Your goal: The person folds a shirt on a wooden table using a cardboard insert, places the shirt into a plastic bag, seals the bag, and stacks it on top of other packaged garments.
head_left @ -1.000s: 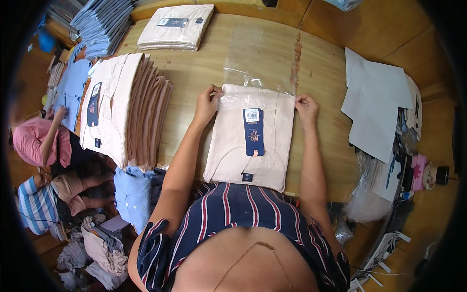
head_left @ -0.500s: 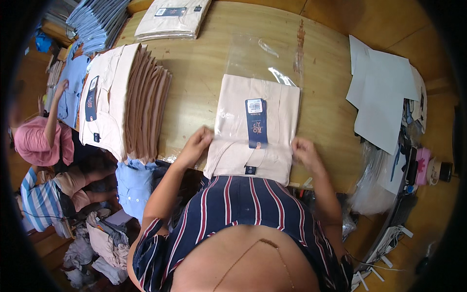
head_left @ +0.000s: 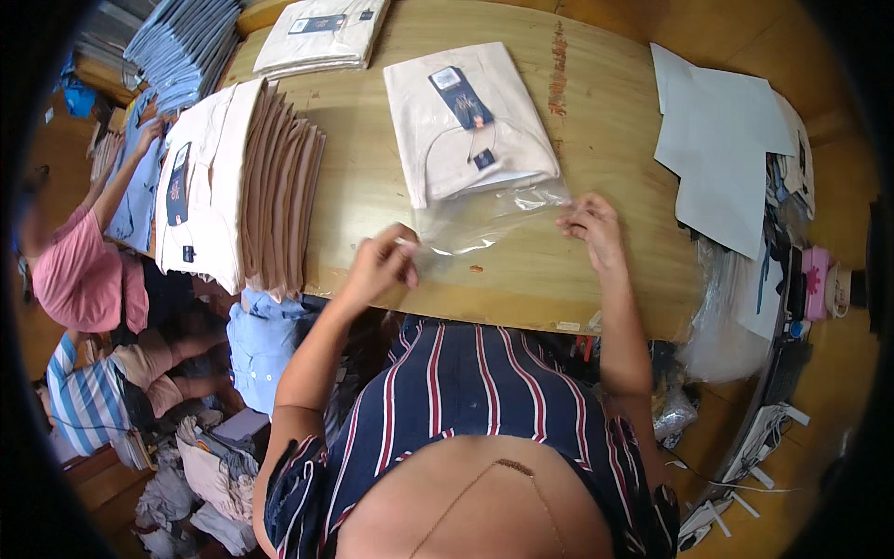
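Note:
A folded cream garment lies on the table inside a clear plastic bag. A dark blue hang tag rests on it, and a small dark tag sits near its neckline. The loose end of the bag spreads toward me beyond the garment. My left hand is closed, fingers bent in a pinch at the left corner of that loose plastic. At the right corner my right hand also pinches the bag's edge, fingertips together.
A tall stack of cream garments stands left of the bag. Another packed cream pile lies farther back, beside blue garments. White sheets and clear bags are at the right edge. A person in pink works at far left.
The garment has slid away from me to the far end of its bag, turning slightly. The spare plastic now lies on my side. Both hands have moved forward to its loose end.

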